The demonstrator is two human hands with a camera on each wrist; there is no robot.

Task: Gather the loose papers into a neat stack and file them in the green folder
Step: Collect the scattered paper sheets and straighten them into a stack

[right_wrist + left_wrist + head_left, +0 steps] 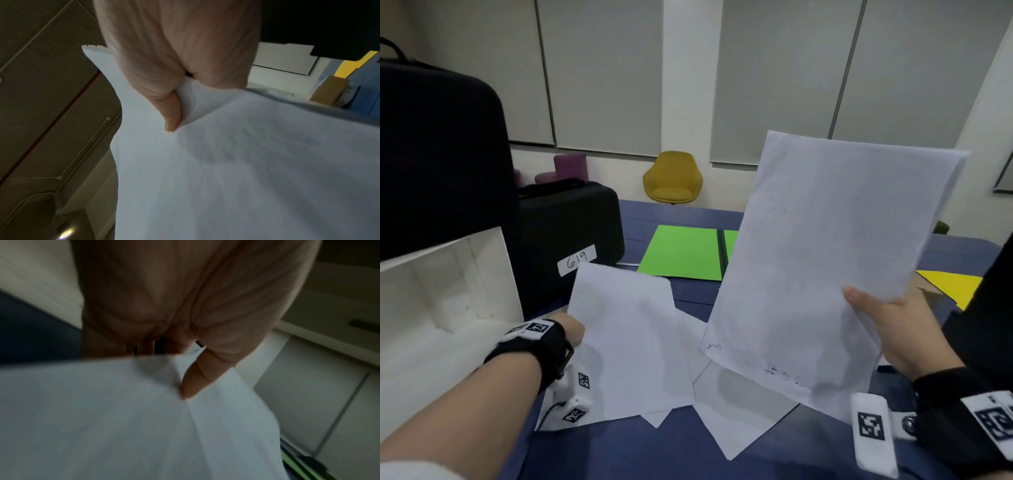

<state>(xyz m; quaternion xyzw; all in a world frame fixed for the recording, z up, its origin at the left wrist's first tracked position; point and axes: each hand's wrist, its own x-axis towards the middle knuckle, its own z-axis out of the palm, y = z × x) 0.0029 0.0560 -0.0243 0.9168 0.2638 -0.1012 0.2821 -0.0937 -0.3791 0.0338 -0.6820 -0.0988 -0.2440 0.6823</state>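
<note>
A white sheet (825,267) stands raised and tilted above the table (688,445), pinched at its right edge by the right hand (893,329); faint writing marks its lower edge. A second white sheet (626,335) is lifted at its left edge by the left hand (575,330), its lower part draping toward the table. More loose white papers (732,425) lie overlapped and askew on the blue surface beneath both. The green folder (681,251) lies open and flat farther back, its dark spine showing, partly hidden behind the raised sheet.
</note>
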